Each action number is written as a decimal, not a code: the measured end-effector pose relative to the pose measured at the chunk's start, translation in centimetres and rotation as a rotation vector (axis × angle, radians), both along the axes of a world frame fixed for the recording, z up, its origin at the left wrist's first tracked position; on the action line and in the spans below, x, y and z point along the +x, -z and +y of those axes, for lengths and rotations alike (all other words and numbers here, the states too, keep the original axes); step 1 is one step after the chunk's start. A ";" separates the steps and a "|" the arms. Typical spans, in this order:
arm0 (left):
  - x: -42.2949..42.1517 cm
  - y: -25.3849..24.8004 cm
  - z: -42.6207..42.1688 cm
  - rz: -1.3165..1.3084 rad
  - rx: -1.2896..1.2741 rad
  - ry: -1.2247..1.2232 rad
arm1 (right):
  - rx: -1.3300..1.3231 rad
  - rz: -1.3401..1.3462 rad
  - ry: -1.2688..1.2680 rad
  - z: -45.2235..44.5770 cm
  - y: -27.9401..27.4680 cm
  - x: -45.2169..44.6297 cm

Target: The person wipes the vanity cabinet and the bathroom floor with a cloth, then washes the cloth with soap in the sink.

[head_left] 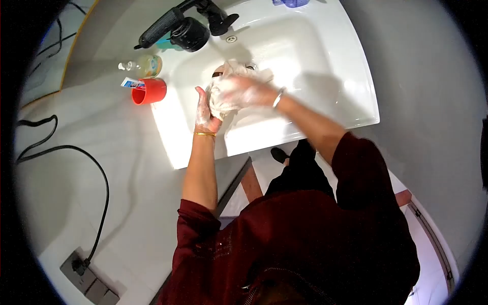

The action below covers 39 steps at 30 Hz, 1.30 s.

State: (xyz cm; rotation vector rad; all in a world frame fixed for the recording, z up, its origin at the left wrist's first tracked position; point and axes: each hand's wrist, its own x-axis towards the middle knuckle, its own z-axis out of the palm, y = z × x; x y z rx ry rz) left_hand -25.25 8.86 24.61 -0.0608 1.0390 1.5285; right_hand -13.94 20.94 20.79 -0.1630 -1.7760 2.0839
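Note:
Over the white sink (305, 66) a wet, whitish cloth (221, 104) is bunched between my two hands. My left hand (206, 113), with suds on it and a gold bangle at the wrist, lies under and against the cloth, its thumb stretched out and the other fingers mostly hidden by the cloth. My right hand (244, 92) presses on the cloth from above; it is soapy and smeared by motion, so its fingers cannot be made out. Part of the cloth spreads toward the drain area behind the hands.
A black faucet (189, 33) stands at the sink's back edge. To the left are a red cup (149, 91) with a toothpaste tube (133, 83) and a clear pump bottle (150, 65). A black cable (104, 188) runs to a wall socket (89, 279). Something purple (291, 2) lies at the top edge.

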 end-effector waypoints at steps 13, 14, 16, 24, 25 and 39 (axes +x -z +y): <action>-1.0 3.6 -0.8 -0.102 0.141 -0.016 | 0.610 -0.278 0.310 -6.6 -4.1 -1.8; -0.2 2.2 -0.4 0.015 0.044 -0.074 | 0.552 -0.389 0.272 -5.6 -3.6 -2.1; 0.5 -1.2 1.0 0.049 -0.060 -0.147 | 0.587 -0.350 0.217 -0.5 2.0 -4.1; -8.2 -4.4 0.9 0.217 -0.096 -0.539 | 0.144 -0.426 -0.464 8.6 4.6 4.2; -7.6 -3.9 0.6 0.096 -0.091 -0.570 | -0.023 -0.464 -0.447 8.6 4.9 4.6; 3.4 5.2 3.2 -0.213 -0.239 -0.362 | -0.943 -0.282 -0.169 5.9 0.3 3.5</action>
